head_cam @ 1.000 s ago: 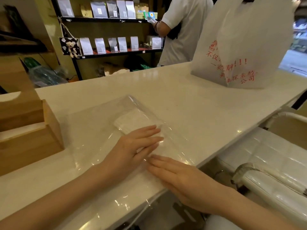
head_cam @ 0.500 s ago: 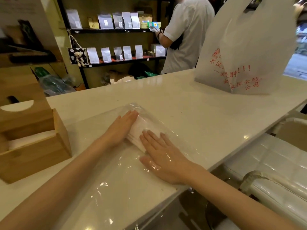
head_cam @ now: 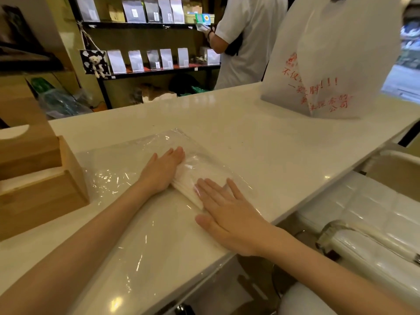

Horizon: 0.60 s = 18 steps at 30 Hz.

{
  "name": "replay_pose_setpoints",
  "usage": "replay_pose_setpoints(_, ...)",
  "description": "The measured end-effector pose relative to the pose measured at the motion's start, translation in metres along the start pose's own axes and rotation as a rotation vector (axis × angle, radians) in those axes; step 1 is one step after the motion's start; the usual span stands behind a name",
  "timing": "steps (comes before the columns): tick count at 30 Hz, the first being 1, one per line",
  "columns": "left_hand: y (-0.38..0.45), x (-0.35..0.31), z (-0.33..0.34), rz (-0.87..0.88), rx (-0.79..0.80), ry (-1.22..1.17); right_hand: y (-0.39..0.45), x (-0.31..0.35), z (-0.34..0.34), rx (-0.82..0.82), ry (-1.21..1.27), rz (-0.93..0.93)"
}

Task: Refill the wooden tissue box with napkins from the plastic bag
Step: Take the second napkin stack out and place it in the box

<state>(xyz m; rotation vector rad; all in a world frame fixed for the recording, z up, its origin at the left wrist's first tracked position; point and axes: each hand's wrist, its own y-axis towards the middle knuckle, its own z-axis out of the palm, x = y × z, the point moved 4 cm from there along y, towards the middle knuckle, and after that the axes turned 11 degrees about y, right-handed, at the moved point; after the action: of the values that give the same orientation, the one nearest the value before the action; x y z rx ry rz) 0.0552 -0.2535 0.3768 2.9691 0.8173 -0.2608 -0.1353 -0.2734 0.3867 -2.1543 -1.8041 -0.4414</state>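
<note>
Pressing both flat, open hands, left hand [head_cam: 162, 171] and right hand [head_cam: 227, 211], on the napkins [head_cam: 188, 185] through the plastic bag [head_cam: 118, 178], slick film could slide off the tabletop [head_cam: 250, 137] edge

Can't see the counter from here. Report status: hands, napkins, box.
Left hand and right hand flat, open, pressing the napkins through the clear plastic bag. Napkins not yet out. Wooden tissue box open at left; nothing between.

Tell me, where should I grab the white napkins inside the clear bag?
Probably pinch the near edge of the white napkin stack from the side nearest you, where the layered edges show inside the clear plastic bag; both hands currently lie flat.
</note>
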Motion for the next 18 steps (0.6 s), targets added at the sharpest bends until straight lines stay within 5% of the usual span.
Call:
replay_pose_setpoints(4, -0.004, -0.004, -0.002, 0.007, -0.018, 0.198, -0.034, 0.004, -0.001, -0.009, -0.019, -0.008)
replay_pose_setpoints(9, -0.008, -0.01, -0.001, 0.075, 0.012, 0.43, -0.068, 0.0, 0.01, -0.28, -0.21, -0.116)
replay_pose_setpoints(18, -0.011, -0.009, 0.002, 0.049, 0.074, 0.377, -0.099, -0.009, 0.008, -0.688, -0.148, -0.386)
